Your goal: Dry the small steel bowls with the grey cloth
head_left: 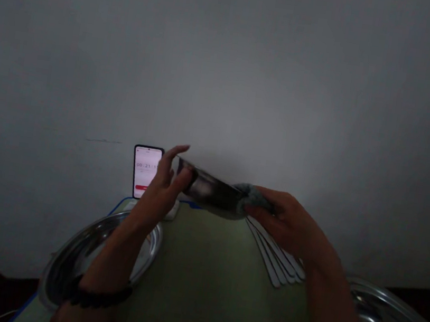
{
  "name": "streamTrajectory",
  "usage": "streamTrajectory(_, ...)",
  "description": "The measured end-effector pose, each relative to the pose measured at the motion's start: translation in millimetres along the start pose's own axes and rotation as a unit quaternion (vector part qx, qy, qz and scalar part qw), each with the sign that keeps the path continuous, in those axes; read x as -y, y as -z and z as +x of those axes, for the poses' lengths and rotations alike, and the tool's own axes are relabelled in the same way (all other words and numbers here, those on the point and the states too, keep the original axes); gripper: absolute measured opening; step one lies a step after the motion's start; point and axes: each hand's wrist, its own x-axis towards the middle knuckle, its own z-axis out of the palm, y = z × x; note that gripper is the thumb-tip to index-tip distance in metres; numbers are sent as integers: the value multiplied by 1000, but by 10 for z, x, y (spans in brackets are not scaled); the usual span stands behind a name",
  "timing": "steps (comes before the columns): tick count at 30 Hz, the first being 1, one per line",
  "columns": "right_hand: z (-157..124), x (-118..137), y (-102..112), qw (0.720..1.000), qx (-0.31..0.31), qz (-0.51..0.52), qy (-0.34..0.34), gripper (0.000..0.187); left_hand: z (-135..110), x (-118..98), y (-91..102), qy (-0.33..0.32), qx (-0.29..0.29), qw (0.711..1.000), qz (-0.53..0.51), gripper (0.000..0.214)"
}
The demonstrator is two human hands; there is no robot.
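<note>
In the head view, a shiny metal dish (213, 191), seen nearly edge-on and tilted down to the right, is held above the table between both hands. My left hand (170, 179) grips its left end, thumb against the near side and the index finger raised over the rim. My right hand (282, 213) is closed around a grey-green cloth (253, 197), which wraps over the dish's right end. The dim light hides the dish's exact shape and its far side. Beneath my right hand, several flat metal strips with rounded ends (275, 260) lie fanned out on the table.
A large metal basin (54, 266) stands at the left, partly behind my left forearm. Another metal basin (405, 315) is at the lower right. A phone (145, 172) showing a timer stands upright against the wall (251, 70). The green tabletop (197, 286) has a blue edge.
</note>
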Motion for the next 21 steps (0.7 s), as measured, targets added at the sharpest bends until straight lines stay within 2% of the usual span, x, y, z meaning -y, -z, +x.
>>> streamTrajectory(2,-43,-15,48,998,23,59,-21,18,-8,-28,60,-74,23,994,83,32)
streamTrajectory(3,-61,-22,62,995,30,95,-27,18,-14,-49,81,-91,32,990,107,28)
streamTrajectory(7,-104,9,66,978,-1,205,-48,25,-52,-169,68,-72,54,979,183,38)
streamTrajectory(9,-108,68,58,979,-7,194,-66,30,-74,-235,30,-69,69,973,207,40)
streamTrajectory(12,-87,185,37,988,15,129,-81,31,-106,-313,-20,-76,113,961,241,40)
streamTrajectory(18,10,307,-35,997,44,18,-62,27,-164,-376,-112,-112,218,932,267,35)
streamTrajectory(21,13,213,-33,997,55,43,-36,27,-152,-339,-96,-108,203,943,242,35)
